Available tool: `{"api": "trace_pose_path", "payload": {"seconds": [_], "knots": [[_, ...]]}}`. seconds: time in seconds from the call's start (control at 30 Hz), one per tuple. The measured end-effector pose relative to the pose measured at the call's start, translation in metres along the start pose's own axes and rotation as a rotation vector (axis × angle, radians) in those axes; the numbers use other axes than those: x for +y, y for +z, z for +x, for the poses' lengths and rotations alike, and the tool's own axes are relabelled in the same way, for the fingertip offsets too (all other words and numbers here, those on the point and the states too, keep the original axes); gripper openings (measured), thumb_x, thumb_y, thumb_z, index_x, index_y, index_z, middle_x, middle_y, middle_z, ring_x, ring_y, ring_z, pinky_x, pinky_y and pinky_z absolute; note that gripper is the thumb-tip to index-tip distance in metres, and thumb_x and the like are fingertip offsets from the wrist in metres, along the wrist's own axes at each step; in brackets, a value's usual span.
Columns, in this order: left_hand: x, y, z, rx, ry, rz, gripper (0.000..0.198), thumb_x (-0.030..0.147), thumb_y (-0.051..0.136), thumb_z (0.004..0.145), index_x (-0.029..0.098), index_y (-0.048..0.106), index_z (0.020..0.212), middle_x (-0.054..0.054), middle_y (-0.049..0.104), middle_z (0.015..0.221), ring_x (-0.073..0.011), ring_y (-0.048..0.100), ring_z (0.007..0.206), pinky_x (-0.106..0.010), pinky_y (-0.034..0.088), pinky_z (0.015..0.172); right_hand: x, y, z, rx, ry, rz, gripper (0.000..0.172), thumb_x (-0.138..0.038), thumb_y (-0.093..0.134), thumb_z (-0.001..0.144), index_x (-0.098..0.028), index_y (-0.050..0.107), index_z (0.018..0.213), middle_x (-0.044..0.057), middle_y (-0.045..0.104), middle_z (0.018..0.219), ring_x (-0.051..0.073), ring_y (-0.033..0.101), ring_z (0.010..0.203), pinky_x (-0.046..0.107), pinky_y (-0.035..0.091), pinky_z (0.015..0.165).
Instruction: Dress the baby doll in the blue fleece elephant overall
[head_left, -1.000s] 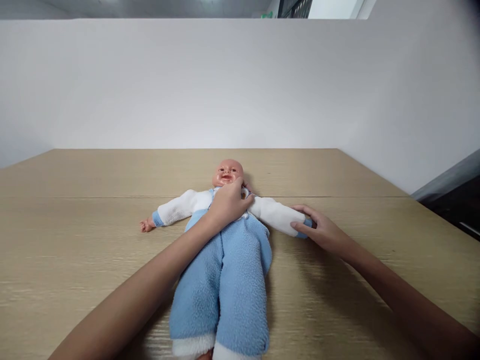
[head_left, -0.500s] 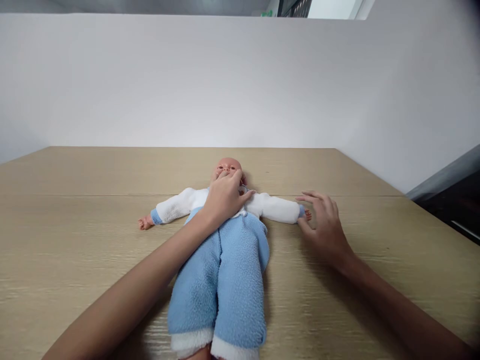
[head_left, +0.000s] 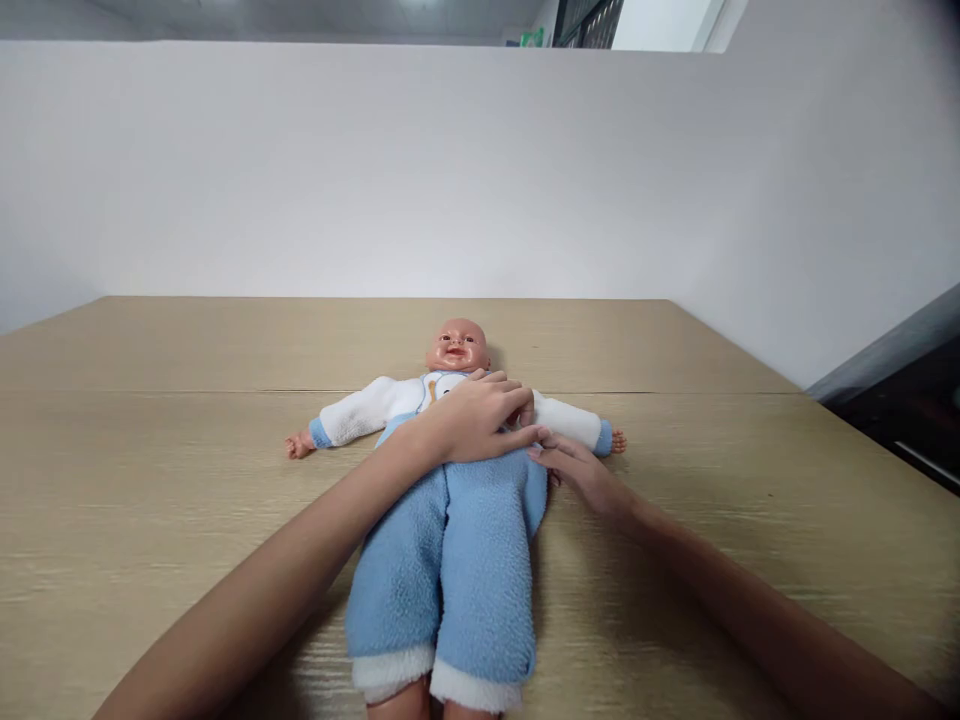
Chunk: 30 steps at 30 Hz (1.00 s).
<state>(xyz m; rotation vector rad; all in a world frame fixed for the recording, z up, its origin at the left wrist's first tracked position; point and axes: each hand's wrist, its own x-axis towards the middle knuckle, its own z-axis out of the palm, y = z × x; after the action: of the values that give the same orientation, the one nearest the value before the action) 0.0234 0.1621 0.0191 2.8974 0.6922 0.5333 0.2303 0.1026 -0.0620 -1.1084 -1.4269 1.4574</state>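
A baby doll (head_left: 457, 347) lies face up on the table, arms stretched out to both sides. It wears a white fleece top (head_left: 367, 408) with blue cuffs and light blue fleece trousers (head_left: 484, 550) with white hems. My left hand (head_left: 484, 415) lies across the doll's chest and waist, its fingers bent around the clothing on the right side. Against that same side, my right hand (head_left: 581, 470) has its fingers closed at the edge of the blue fabric. The fingertips of both hands meet there and partly hide the cloth.
The wooden table (head_left: 187, 520) has a seam running across it. Behind and to the right stands a white partition wall (head_left: 420, 170). A dark object (head_left: 907, 400) is at the right edge, beyond the table.
My left hand has slid from the doll's face and neck down to its chest, uncovering the face. My right hand has moved left from the doll's hand to its waist.
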Motion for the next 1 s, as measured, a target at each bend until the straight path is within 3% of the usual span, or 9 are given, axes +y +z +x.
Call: {"api": "trace_pose_path", "payload": {"seconds": [0.13, 0.23, 0.33, 0.4, 0.53, 0.67, 0.83, 0.9, 1.0], "knots": [[0.000, 0.004, -0.001, -0.079, -0.063, -0.023, 0.039, 0.053, 0.053, 0.109, 0.019, 0.066, 0.097, -0.007, 0.073, 0.097, -0.0265, 0.064, 0.099, -0.042, 0.041, 0.095, 0.000, -0.003, 0.010, -0.002, 0.007, 0.102, 0.033, -0.055, 0.065, 0.087, -0.026, 0.050, 0.084, -0.004, 0.044, 0.070, 0.016, 0.038, 0.060, 0.031, 0.030, 0.052], [0.000, 0.006, 0.001, -0.133, -0.142, -0.108, 0.029, 0.045, 0.054, 0.109, 0.019, 0.066, 0.103, -0.005, 0.073, 0.095, -0.0257, 0.065, 0.097, -0.042, 0.042, 0.096, 0.002, -0.002, 0.010, -0.015, 0.014, 0.114, 0.032, -0.051, 0.073, 0.085, -0.026, 0.053, 0.091, -0.006, 0.045, 0.070, 0.013, 0.034, 0.056, 0.028, 0.026, 0.049], [-0.001, 0.010, 0.003, -0.105, -0.212, -0.235, 0.019, 0.039, 0.063, 0.104, 0.020, 0.065, 0.108, -0.001, 0.073, 0.093, -0.0229, 0.066, 0.093, -0.039, 0.043, 0.094, 0.005, -0.001, 0.003, 0.050, -0.091, 0.009, 0.034, -0.049, 0.078, 0.087, -0.026, 0.055, 0.098, -0.004, 0.055, 0.080, 0.014, 0.048, 0.064, 0.027, 0.037, 0.056], [-0.002, 0.011, 0.003, -0.074, -0.232, -0.294, 0.013, 0.032, 0.065, 0.101, 0.021, 0.064, 0.109, 0.001, 0.072, 0.090, -0.0214, 0.065, 0.089, -0.038, 0.043, 0.091, 0.005, -0.003, -0.005, 0.152, -0.186, -0.186, 0.031, -0.049, 0.074, 0.093, -0.027, 0.056, 0.106, -0.001, 0.062, 0.090, 0.016, 0.057, 0.072, 0.030, 0.045, 0.063], [-0.001, 0.013, 0.001, 0.011, -0.231, -0.346, 0.011, 0.020, 0.062, 0.098, 0.022, 0.062, 0.109, 0.001, 0.070, 0.090, -0.0202, 0.064, 0.087, -0.037, 0.044, 0.089, -0.005, -0.021, -0.020, 0.382, -0.389, -0.851, 0.025, -0.041, 0.066, 0.100, -0.025, 0.058, 0.118, 0.006, 0.068, 0.103, 0.023, 0.061, 0.077, 0.042, 0.052, 0.078], [0.000, 0.014, 0.001, 0.117, -0.199, -0.211, 0.005, 0.025, 0.062, 0.101, 0.022, 0.062, 0.106, -0.003, 0.068, 0.098, -0.0242, 0.060, 0.099, -0.041, 0.043, 0.094, -0.012, -0.060, -0.019, 0.403, -0.564, -1.184, 0.044, -0.041, 0.072, 0.095, -0.022, 0.059, 0.133, 0.016, 0.068, 0.132, 0.039, 0.062, 0.122, 0.058, 0.048, 0.106], [0.001, 0.013, 0.001, 0.213, -0.165, -0.104, 0.018, 0.038, 0.064, 0.104, 0.021, 0.063, 0.109, -0.008, 0.066, 0.112, -0.0284, 0.054, 0.109, -0.045, 0.043, 0.102, -0.004, -0.101, -0.016, 0.134, -0.373, -0.942, 0.063, -0.046, 0.077, 0.093, -0.023, 0.055, 0.148, 0.017, 0.066, 0.143, 0.038, 0.065, 0.128, 0.056, 0.053, 0.109], [0.000, 0.013, 0.001, 0.221, -0.162, -0.117, 0.023, 0.043, 0.067, 0.103, 0.021, 0.063, 0.110, -0.009, 0.065, 0.118, -0.0298, 0.053, 0.113, -0.046, 0.043, 0.105, -0.003, -0.106, -0.018, 0.147, -0.340, -0.816, 0.062, -0.047, 0.081, 0.091, -0.024, 0.058, 0.143, 0.016, 0.068, 0.141, 0.036, 0.068, 0.123, 0.053, 0.057, 0.104], [0.000, 0.015, 0.000, 0.217, -0.157, -0.153, 0.037, 0.051, 0.073, 0.098, 0.022, 0.062, 0.119, -0.011, 0.064, 0.125, -0.0322, 0.053, 0.118, -0.048, 0.044, 0.108, -0.010, -0.096, -0.021, 0.294, -0.373, -0.700, 0.060, -0.048, 0.090, 0.083, -0.025, 0.063, 0.131, 0.015, 0.071, 0.130, 0.034, 0.070, 0.114, 0.050, 0.060, 0.098]]}}
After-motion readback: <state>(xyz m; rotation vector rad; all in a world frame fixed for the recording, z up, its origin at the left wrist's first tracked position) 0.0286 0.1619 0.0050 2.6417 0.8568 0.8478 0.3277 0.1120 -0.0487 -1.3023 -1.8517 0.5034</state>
